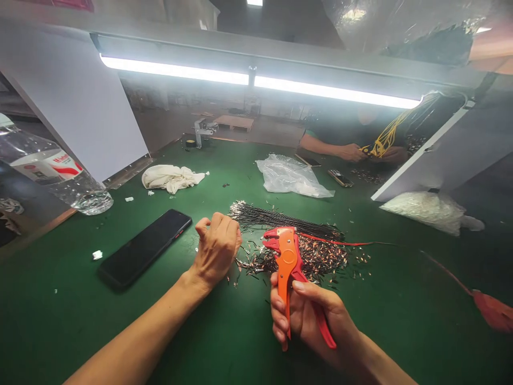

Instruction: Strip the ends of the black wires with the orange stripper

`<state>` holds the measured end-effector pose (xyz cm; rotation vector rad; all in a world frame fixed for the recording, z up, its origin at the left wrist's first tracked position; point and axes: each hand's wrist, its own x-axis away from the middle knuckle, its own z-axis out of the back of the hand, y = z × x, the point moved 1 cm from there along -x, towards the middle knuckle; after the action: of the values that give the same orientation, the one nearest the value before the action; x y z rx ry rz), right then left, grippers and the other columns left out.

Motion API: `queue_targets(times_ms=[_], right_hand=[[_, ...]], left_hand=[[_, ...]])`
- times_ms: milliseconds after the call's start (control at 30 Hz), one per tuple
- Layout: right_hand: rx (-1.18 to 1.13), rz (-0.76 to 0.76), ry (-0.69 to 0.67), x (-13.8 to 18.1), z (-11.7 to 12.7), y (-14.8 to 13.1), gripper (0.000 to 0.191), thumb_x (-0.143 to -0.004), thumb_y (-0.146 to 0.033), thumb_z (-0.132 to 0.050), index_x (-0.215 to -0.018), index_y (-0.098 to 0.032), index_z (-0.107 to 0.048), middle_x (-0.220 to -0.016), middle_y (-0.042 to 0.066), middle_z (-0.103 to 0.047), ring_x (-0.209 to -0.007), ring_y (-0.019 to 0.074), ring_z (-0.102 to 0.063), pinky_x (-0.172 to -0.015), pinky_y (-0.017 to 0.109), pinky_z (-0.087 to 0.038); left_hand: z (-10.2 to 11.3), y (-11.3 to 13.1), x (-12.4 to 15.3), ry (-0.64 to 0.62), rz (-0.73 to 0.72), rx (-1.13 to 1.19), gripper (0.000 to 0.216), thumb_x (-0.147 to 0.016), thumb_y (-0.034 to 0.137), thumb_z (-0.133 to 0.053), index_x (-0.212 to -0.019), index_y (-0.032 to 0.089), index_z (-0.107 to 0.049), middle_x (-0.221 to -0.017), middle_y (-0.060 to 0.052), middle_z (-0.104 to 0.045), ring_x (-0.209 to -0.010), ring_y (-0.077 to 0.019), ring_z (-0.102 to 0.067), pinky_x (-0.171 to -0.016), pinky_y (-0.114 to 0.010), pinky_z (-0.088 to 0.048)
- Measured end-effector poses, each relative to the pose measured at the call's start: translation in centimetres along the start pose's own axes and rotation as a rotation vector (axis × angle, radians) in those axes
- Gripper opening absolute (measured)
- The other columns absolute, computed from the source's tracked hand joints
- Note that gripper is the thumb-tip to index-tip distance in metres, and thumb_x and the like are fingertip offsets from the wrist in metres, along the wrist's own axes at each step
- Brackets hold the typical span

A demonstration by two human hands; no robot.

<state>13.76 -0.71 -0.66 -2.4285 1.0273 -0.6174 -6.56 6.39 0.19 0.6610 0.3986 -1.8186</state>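
Note:
In my right hand [308, 315] is an orange-and-red wire stripper [287, 259], held upright with its jaws pointing up and left. Its two handles stand apart in my grip. My left hand [218, 243] is closed with the knuckles up, just left of the tool; whatever its fingers pinch is hidden. Behind both hands lies a bundle of black wires [280, 217], their bright stripped ends toward the left. A heap of black and copper-coloured scraps [324, 259] spreads behind and beside the stripper. A thin red strip [336, 241] runs across the heap to the right.
A black phone [146, 246] lies left of my left hand, near a tilted water bottle [52, 166]. Farther back are a white cloth [170, 177] and a clear plastic bag [292, 175]. Across the green table [224, 331], another person's hands [350, 152] hold yellow wires [387, 139].

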Motion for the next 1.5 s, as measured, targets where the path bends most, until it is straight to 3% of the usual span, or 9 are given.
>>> queue_targets(times_ms=[300, 433, 567, 767, 867, 1033, 1100, 1300, 1500], right_hand=[[0.000, 0.017, 0.003, 0.0, 0.2, -0.4, 0.025, -0.085, -0.030, -0.058, -0.103, -0.012, -0.061, -0.077, 0.004, -0.061, -0.061, 0.0164, -0.060, -0.060, 0.034, -0.051], [0.007, 0.016, 0.000, 0.0, 0.3, -0.3, 0.026, -0.085, -0.031, -0.060, -0.103, -0.013, -0.061, -0.076, 0.004, -0.061, -0.061, 0.0163, -0.060, -0.060, 0.034, -0.051], [0.013, 0.011, -0.001, -0.1, 0.3, -0.2, 0.025, -0.085, -0.031, -0.059, -0.103, -0.013, -0.061, -0.077, 0.004, -0.061, -0.061, 0.0168, -0.060, -0.060, 0.034, -0.051], [0.020, 0.010, 0.004, -0.1, 0.3, -0.2, 0.025, -0.085, -0.030, -0.059, -0.103, -0.013, -0.060, -0.076, 0.004, -0.061, -0.062, 0.0171, -0.059, -0.059, 0.034, -0.051], [0.037, 0.010, 0.012, -0.1, 0.3, -0.1, 0.025, -0.085, -0.030, -0.059, -0.102, -0.013, -0.060, -0.077, 0.004, -0.060, -0.062, 0.0170, -0.059, -0.059, 0.034, -0.051], [0.037, 0.021, -0.005, -0.1, 0.4, 0.1, 0.026, -0.084, -0.029, -0.060, -0.103, -0.012, -0.060, -0.077, 0.004, -0.061, -0.061, 0.0162, -0.060, -0.059, 0.034, -0.052], [0.037, 0.030, -0.013, -0.1, 0.4, 0.1, 0.026, -0.085, -0.029, -0.059, -0.104, -0.012, -0.060, -0.077, 0.004, -0.061, -0.061, 0.0164, -0.060, -0.060, 0.034, -0.052], [0.023, 0.032, -0.054, -0.1, 0.4, 0.0, 0.026, -0.085, -0.029, -0.059, -0.104, -0.012, -0.060, -0.078, 0.005, -0.061, -0.062, 0.0163, -0.060, -0.060, 0.034, -0.053], [0.063, 0.079, -0.067, 0.0, 0.2, 0.0, 0.026, -0.085, -0.030, -0.057, -0.106, -0.014, -0.060, -0.084, 0.006, -0.063, -0.061, 0.0161, -0.060, -0.059, 0.034, -0.052]], left_hand=[[0.7, -1.4, -0.6, 0.029, 0.042, -0.045, 0.030, -0.088, 0.005, -0.038, -0.092, 0.021, -0.063, -0.076, -0.005, -0.062, -0.077, -0.0229, -0.050, -0.081, -0.041, -0.025], [1.4, -2.7, -0.9, 0.070, 0.161, 0.045, 0.029, -0.085, 0.007, -0.038, -0.079, 0.022, -0.061, -0.071, -0.007, -0.057, -0.080, -0.0261, -0.048, -0.083, -0.046, -0.025], [0.9, -4.6, -0.4, -0.030, 0.367, 0.279, 0.018, -0.080, 0.012, -0.043, -0.069, 0.021, -0.053, -0.066, -0.007, -0.053, -0.078, -0.0273, -0.049, -0.087, -0.051, -0.024], [0.4, -5.2, 0.2, -0.175, 0.553, 0.499, 0.011, -0.085, 0.025, -0.040, -0.079, 0.021, -0.048, -0.049, 0.004, -0.052, -0.051, -0.0177, -0.047, -0.072, -0.040, -0.036], [1.4, -4.4, -0.2, -0.212, 0.599, 0.763, 0.019, -0.093, 0.035, -0.034, -0.088, 0.021, -0.046, -0.063, -0.001, -0.067, -0.067, -0.0196, -0.060, -0.071, -0.037, -0.041], [2.7, -3.3, -0.5, -0.219, 0.770, 1.494, 0.015, -0.088, 0.035, -0.056, -0.084, 0.020, -0.053, -0.089, -0.007, -0.073, -0.089, -0.0205, -0.059, -0.078, -0.036, -0.040], [2.8, -2.9, -0.5, -0.255, 0.772, 1.639, 0.013, -0.085, 0.031, -0.061, -0.081, 0.019, -0.056, -0.091, -0.006, -0.070, -0.086, -0.0178, -0.057, -0.076, -0.033, -0.039], [2.8, -2.4, -0.4, -0.351, 0.731, 1.980, 0.016, -0.076, 0.024, -0.071, -0.074, 0.015, -0.057, -0.067, 0.002, -0.050, -0.066, -0.0098, -0.044, -0.066, -0.024, -0.036], [2.8, -1.8, 0.2, -0.524, 0.593, 2.019, 0.017, -0.073, 0.021, -0.073, -0.076, 0.016, -0.057, -0.064, 0.001, -0.057, -0.070, -0.0128, -0.053, -0.070, -0.025, -0.039]])
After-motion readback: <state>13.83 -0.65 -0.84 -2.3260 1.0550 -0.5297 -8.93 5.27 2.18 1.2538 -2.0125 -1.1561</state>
